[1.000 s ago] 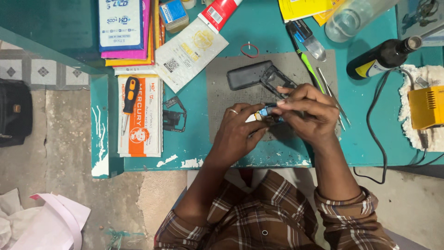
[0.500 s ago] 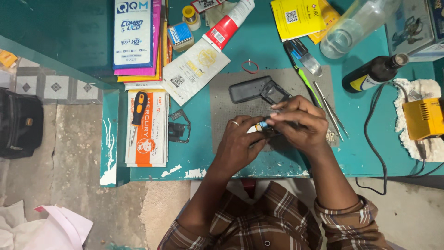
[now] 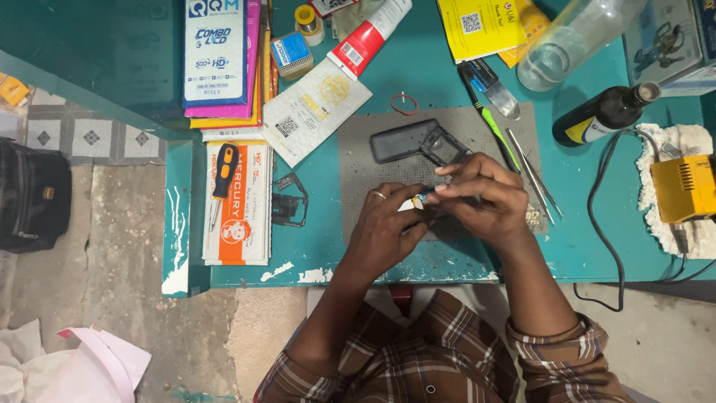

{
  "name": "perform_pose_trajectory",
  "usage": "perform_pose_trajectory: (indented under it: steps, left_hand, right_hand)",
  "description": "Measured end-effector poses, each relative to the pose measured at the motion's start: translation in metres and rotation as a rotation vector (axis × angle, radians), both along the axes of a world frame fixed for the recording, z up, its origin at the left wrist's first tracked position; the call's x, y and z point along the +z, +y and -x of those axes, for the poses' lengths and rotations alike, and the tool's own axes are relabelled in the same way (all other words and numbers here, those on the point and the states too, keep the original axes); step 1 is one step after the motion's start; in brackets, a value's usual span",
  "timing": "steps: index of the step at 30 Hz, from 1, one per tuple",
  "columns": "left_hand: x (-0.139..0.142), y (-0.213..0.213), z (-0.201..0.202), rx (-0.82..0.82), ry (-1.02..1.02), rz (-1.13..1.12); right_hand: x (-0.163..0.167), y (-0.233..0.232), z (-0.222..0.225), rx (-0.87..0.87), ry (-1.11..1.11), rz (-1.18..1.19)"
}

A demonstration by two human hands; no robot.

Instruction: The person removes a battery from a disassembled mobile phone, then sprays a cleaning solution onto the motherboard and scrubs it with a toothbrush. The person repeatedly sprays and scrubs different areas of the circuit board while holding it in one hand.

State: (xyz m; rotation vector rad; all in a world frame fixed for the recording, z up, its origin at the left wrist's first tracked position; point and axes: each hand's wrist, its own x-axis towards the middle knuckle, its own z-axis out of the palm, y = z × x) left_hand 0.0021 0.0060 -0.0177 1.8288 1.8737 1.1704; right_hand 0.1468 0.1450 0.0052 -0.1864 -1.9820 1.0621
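left hand [image 3: 388, 231], right hand [image 3: 477, 198] pinch small part [image 3: 419, 199]

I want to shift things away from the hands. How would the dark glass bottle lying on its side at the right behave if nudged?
The dark glass bottle lies on its side, so it would probably roll easily on the smooth teal table. Being glass, it is likely stiff, fairly heavy and breakable. The black cable beside it might stop it.
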Motion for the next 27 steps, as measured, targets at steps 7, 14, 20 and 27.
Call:
perform_pose_trajectory:
  steps: [7, 14, 20, 27]
  left_hand:
    - [0.001, 0.001, -0.001, -0.008, -0.015, 0.011]
    - [-0.001, 0.0, 0.001, -0.005, -0.006, -0.004]
    - [0.001, 0.0, 0.0, -0.003, -0.015, -0.009]
    - [0.002, -0.001, 0.0, 0.0, -0.027, -0.014]
  right_hand:
    - [0.003, 0.002, -0.002, -0.07, -0.089, -0.065]
    - [0.008, -0.001, 0.0, -0.024, 0.027, -0.04]
    - [0.019, -0.003, -0.002, -0.076, -0.113, -0.01]
    - [0.005, -0.002, -0.001, -0.013, 0.075, -0.027]
